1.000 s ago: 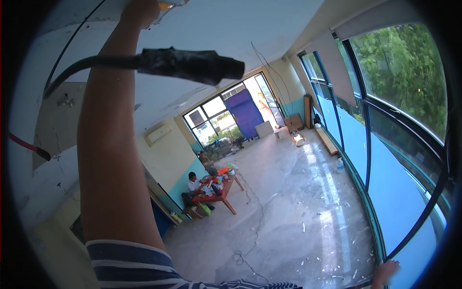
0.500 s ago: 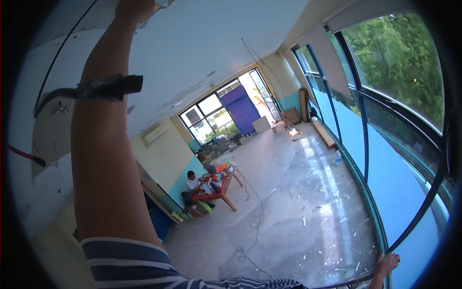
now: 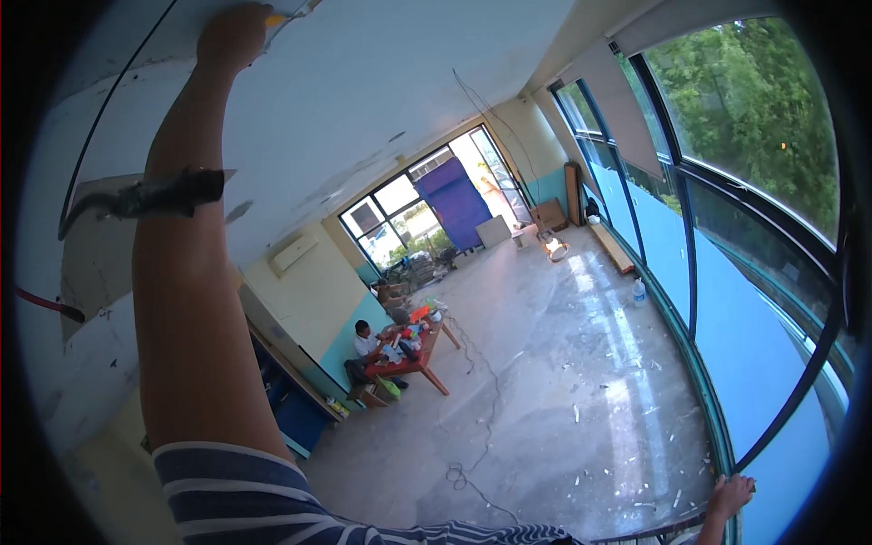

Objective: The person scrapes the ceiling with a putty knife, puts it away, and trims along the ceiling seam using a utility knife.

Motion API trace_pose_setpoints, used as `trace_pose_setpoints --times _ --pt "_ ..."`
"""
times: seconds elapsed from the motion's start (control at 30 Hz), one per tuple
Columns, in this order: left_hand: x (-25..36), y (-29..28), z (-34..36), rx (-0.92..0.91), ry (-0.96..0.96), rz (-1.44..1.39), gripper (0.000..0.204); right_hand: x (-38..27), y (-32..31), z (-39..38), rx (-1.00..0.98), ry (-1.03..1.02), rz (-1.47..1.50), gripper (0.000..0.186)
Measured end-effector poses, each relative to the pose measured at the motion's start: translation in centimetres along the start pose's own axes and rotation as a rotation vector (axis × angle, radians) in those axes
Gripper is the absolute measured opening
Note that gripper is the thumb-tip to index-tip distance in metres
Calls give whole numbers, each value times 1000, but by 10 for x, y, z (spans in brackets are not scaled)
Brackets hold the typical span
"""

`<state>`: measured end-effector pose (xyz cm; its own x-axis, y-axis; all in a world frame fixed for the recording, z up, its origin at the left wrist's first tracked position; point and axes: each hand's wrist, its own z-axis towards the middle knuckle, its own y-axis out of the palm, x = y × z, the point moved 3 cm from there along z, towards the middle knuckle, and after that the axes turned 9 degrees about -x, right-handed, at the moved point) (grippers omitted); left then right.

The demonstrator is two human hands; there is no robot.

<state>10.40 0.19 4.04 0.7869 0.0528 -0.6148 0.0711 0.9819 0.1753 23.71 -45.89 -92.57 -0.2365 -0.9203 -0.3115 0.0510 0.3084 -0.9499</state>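
Note:
My left hand (image 3: 236,38) is raised to the pale ceiling (image 3: 363,73), its fingers closed on a scraper. The yellow handle of the scraper (image 3: 275,20) pokes out beside my fingers, and its thin blade lies against a rough, brownish spot at the ceiling. Down at the lower right, my right hand (image 3: 729,497) grips the dark window frame (image 3: 750,451) near the sill. Hanging in front of my left forearm is a black taped cable end (image 3: 182,193), which hides part of the arm.
A red cable (image 3: 50,304) hangs at the far left. Below, a person sits at a red table (image 3: 409,361) with things piled on it. A long cord (image 3: 490,409) and white scraps lie over the grey floor (image 3: 536,363). Tall windows (image 3: 745,127) line the right side.
My left hand has moved down and slightly left in view, bringing the yellow handle into sight. The black cable end sits further left and lower. My right hand stays on the frame.

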Motion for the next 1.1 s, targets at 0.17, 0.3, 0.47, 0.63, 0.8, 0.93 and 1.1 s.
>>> trace_pose_setpoints --times 0.17,0.3,0.47,0.63,0.8,0.93,1.1 --pt "22 -17 10 -13 -15 55 33 10 8 0 9 7 -7 25" --pt "10 -9 13 -111 0 101 25 4 13 3 64 -28 6 24" --pt "21 -11 7 -79 143 240 34 2 -4 -1 -56 40 20 20" --pt "12 -9 4 -42 -111 -104 27 4 4 1 30 -11 14 24" --pt "23 -1 -4 -14 102 85 29 3 -9 -5 -46 58 24 21" --pt "-22 18 -5 111 -110 -131 27 -20 -17 0 -107 23 47 22" --pt "26 -9 2 -27 -4 -41 28 -7 -20 -2 -124 105 -13 23"
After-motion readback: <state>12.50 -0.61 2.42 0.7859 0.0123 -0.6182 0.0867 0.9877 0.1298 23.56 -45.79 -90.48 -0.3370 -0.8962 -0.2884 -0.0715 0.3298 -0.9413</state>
